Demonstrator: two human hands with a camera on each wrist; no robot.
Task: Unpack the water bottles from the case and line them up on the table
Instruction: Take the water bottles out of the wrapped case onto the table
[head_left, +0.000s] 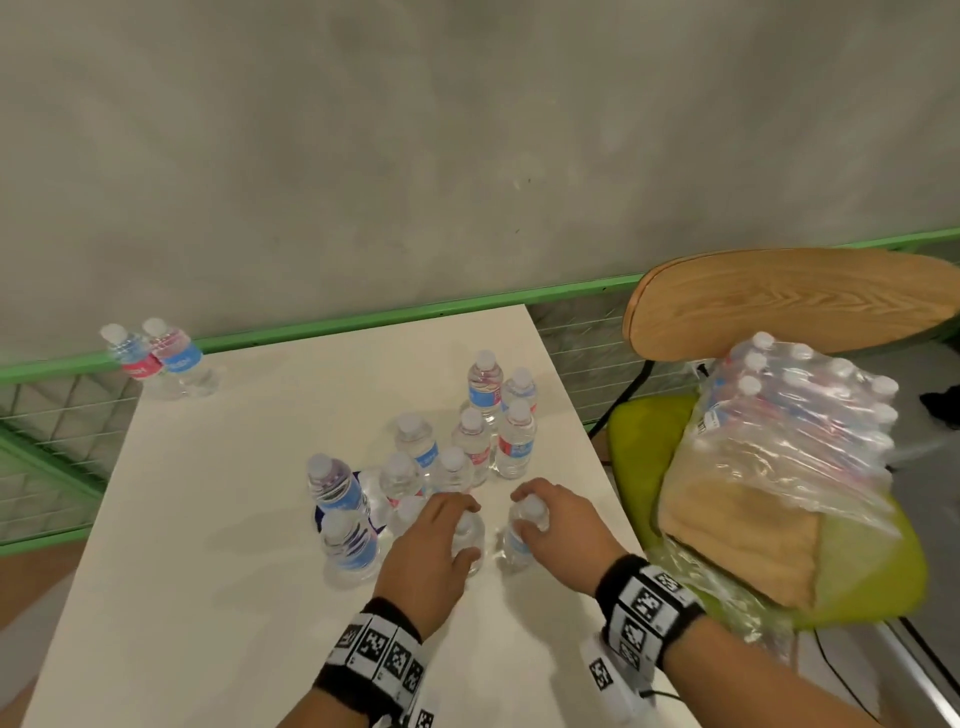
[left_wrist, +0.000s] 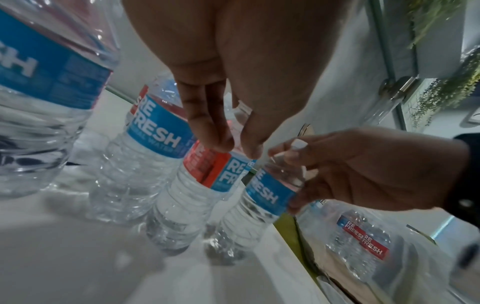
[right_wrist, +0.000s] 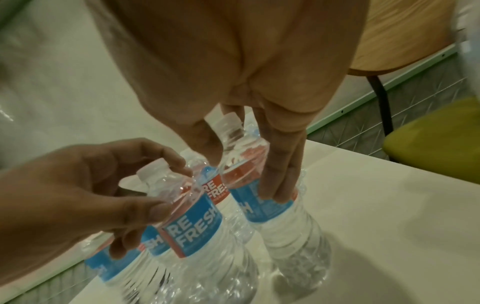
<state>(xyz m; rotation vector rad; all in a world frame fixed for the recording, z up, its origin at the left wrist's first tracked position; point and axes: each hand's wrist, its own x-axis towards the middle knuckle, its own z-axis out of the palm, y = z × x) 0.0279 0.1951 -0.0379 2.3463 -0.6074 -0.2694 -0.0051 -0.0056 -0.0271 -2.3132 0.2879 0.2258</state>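
Small clear water bottles with blue-and-red labels stand on the white table (head_left: 208, 519). My left hand (head_left: 460, 527) (left_wrist: 236, 148) grips the neck and shoulder of one bottle (head_left: 471, 538) (left_wrist: 197, 185) that stands on the table. Just right of it, my right hand (head_left: 524, 512) (right_wrist: 241, 172) grips a second standing bottle (head_left: 517, 545) (right_wrist: 275, 209) from above. Several more bottles (head_left: 467, 431) are clustered behind and left of my hands. The shrink-wrapped case (head_left: 795, 415), with bottles still inside, lies on a chair to the right.
Two bottles (head_left: 156, 358) stand apart at the table's far left corner. The green chair seat (head_left: 872, 561) with a wooden back (head_left: 779, 301) sits close to the table's right edge. A tan cloth (head_left: 737, 535) lies under the case. A green rail (head_left: 363, 322) runs behind the table.
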